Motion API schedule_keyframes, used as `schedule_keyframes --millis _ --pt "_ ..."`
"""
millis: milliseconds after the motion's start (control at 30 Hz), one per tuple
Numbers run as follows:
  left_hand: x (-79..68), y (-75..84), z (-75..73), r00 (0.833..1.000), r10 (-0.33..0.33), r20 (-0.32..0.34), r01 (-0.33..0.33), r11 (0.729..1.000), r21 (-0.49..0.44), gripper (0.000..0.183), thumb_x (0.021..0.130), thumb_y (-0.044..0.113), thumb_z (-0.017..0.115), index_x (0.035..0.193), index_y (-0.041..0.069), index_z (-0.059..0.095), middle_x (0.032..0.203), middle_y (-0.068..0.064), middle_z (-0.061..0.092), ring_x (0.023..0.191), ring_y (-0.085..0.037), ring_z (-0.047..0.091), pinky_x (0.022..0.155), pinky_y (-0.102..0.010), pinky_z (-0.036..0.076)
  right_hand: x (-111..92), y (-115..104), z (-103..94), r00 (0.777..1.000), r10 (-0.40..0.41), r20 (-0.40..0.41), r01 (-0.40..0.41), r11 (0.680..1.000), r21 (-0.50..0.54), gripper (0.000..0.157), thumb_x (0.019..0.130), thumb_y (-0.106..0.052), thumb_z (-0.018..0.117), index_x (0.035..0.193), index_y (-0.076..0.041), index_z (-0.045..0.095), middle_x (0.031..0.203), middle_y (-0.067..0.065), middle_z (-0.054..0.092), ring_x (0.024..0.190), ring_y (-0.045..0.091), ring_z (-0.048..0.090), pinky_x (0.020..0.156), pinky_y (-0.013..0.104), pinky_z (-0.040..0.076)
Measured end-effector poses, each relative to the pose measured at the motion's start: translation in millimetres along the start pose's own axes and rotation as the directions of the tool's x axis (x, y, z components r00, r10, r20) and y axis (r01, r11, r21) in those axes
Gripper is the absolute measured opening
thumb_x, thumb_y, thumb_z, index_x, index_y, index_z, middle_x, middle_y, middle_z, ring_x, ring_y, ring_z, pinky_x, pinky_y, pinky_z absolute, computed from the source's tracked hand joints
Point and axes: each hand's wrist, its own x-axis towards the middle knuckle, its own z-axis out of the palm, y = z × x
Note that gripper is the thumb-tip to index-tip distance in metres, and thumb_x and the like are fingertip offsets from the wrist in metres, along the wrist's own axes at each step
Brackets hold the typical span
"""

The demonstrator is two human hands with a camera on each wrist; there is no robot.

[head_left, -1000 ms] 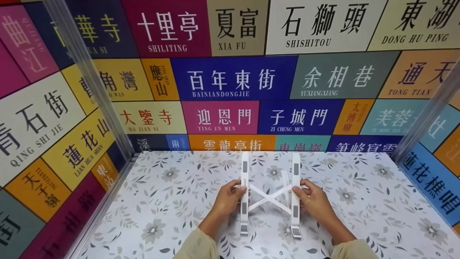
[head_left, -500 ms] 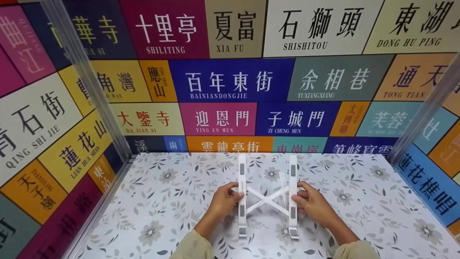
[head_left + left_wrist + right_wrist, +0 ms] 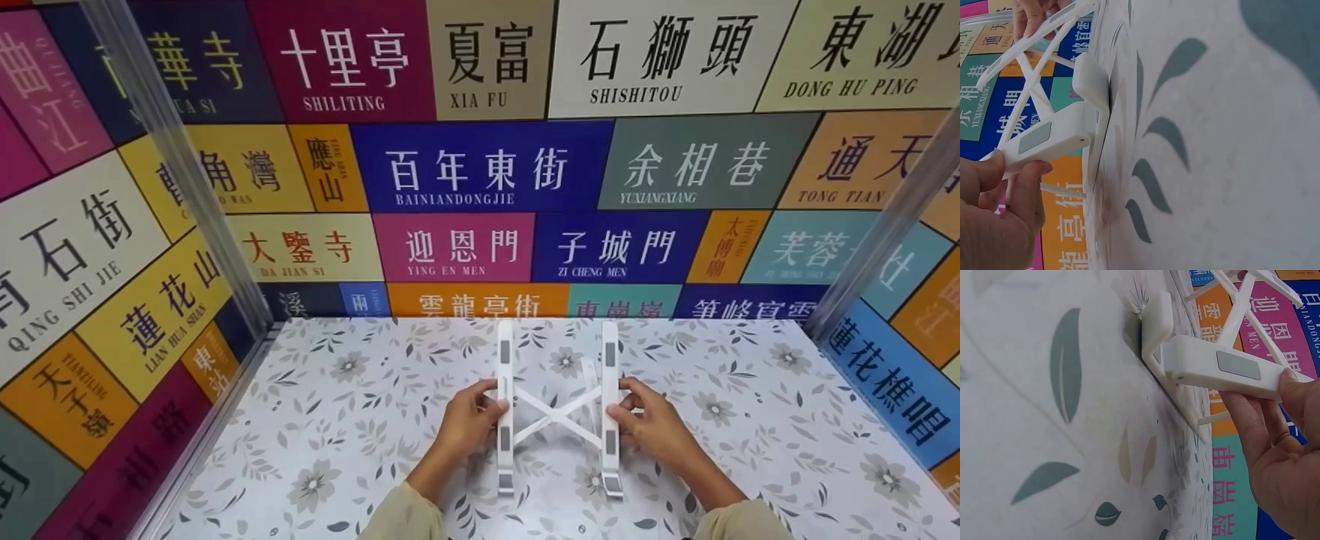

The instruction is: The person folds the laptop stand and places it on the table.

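"From the head view, can you see every fingertip of the left hand [image 3: 469, 421]?"

"No, the white stand with crossed struts and grey pads [image 3: 553, 415] hides some. Same with the right hand [image 3: 654, 421]."

"And the beige cloth sleeves [image 3: 405, 516]?"

"Cut off by the bottom edge."

"That orange wall sign with white characters [image 3: 478, 301]?"

"Its foot is behind the white floral-patterned table [image 3: 780, 450]. Side lettering on the narrow blue sign [image 3: 363, 301] is too small to read."
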Motion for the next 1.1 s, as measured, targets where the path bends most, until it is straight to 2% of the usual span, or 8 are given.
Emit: schedule_keyframes --millis 233,567,767,1100 --pt "0.4 0.4 0.4 1.000 -0.012 -0.002 0.012 0.999 0.044 0.037 0.097 0.012 0.070 0.133 0.014 0.067 0.089 -0.006 0.063 0.074 -0.017 0.063 0.063 -0.027 0.056 0 0 0.3 1.000 0.003 -0.006 -0.003 1.000 -0.001 0.036 0.099 -0.015 0.068 0.130 -0.005 0.054 0.087 0.013 0.060 0.069 0.021 0.069 0.050 0.044 0.057" --pt "2.5 -2.5 5.9 1.000 0.009 0.004 -0.009 0.999 0.033 0.032 0.097 0.011 0.069 0.129 0.014 0.068 0.086 -0.004 0.063 0.070 -0.015 0.063 0.063 -0.037 0.060 2 -1 7.1 0.999 0.006 -0.038 -0.005 1.000 0.007 0.033 0.097 -0.013 0.070 0.126 -0.007 0.058 0.084 0.009 0.060 0.070 0.018 0.068 0.054 0.040 0.058" --pt "2.3 1.2 8.6 0.999 -0.035 0.012 0.035 0.999 -0.003 0.035 0.097 0.012 0.069 0.132 0.015 0.067 0.088 -0.004 0.063 0.069 -0.015 0.063 0.057 -0.028 0.055 1 -4 8.8 1.000 0.023 -0.015 -0.022 0.998 0.051 0.035 0.098 -0.015 0.070 0.129 -0.008 0.056 0.087 0.009 0.058 0.073 0.018 0.070 0.058 0.042 0.060" --pt "2.3 3.1 11.7 1.000 -0.012 -0.004 0.012 1.000 0.011 0.035 0.096 0.014 0.072 0.130 0.013 0.068 0.090 -0.007 0.065 0.066 -0.016 0.062 0.053 -0.025 0.051 2 -7 12.8 1.000 0.027 -0.011 -0.026 0.998 0.052 0.035 0.098 -0.016 0.070 0.129 -0.009 0.057 0.087 0.011 0.060 0.073 0.019 0.069 0.057 0.040 0.059"
